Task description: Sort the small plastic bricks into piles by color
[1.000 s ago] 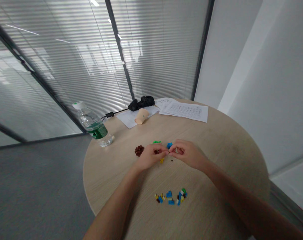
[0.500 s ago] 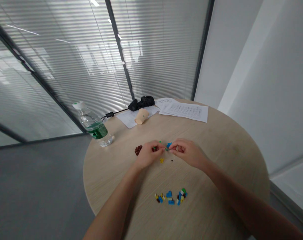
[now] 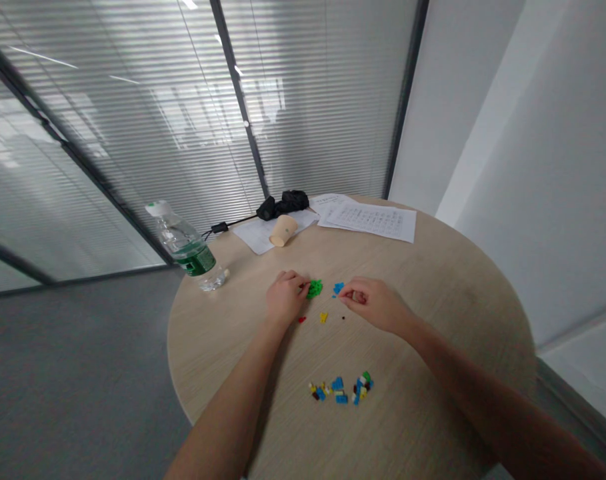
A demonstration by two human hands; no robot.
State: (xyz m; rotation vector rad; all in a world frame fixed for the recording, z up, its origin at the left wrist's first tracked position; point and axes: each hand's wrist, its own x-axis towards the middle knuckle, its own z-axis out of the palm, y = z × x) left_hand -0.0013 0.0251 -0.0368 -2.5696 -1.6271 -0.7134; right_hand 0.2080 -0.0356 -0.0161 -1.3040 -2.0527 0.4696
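Note:
My left hand (image 3: 284, 298) rests on the round wooden table (image 3: 447, 313) with its fingers curled, fingertips touching a small green brick cluster (image 3: 314, 289). My right hand (image 3: 371, 305) lies a little to the right, fingers pinched together beside a few blue bricks (image 3: 338, 288); what it pinches is too small to name. Between the hands lie a red brick (image 3: 301, 320), a yellow brick (image 3: 323, 317) and a tiny dark piece (image 3: 343, 317). A pile of several mixed-colour bricks (image 3: 341, 391) sits nearer to me. The brown brick cluster is hidden behind my left hand.
A water bottle (image 3: 187, 250) lies tilted at the table's left edge. At the far side are a tipped paper cup (image 3: 283, 231), printed sheets (image 3: 367, 219), a black bundle with a cable (image 3: 283, 204). Glass walls with blinds stand behind.
My hands have come apart. The left hand moved left and away onto the green bricks, covering the brown cluster. A red brick now lies on the table.

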